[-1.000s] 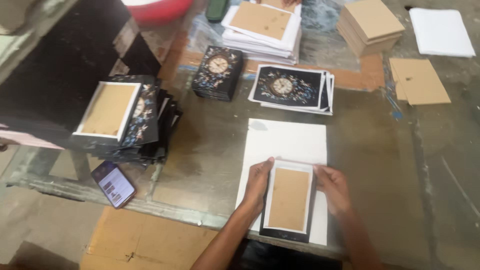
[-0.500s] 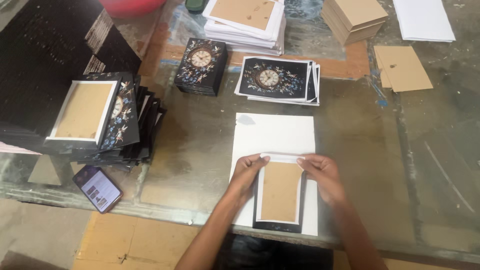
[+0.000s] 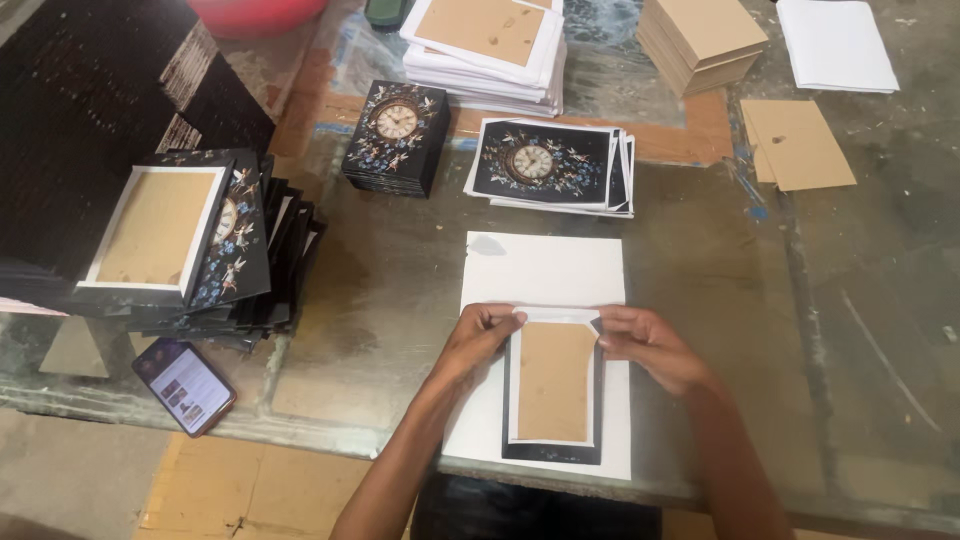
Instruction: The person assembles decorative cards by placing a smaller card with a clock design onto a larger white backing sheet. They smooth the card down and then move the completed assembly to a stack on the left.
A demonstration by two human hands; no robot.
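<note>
Folding the white flap on a card-backed cover

I see my left hand (image 3: 478, 338) and right hand (image 3: 645, 345) pinching the top flap of the cover (image 3: 553, 390): brown card, white border, black edge, lying on a white sheet (image 3: 545, 270) on the bench (image 3: 760, 300).

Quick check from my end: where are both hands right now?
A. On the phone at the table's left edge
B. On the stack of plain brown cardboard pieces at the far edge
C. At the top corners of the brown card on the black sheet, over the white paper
C: the left hand and right hand pinch the top corners of the brown cardboard rectangle, which lies on a black-edged sheet over the white paper sheet.
</note>
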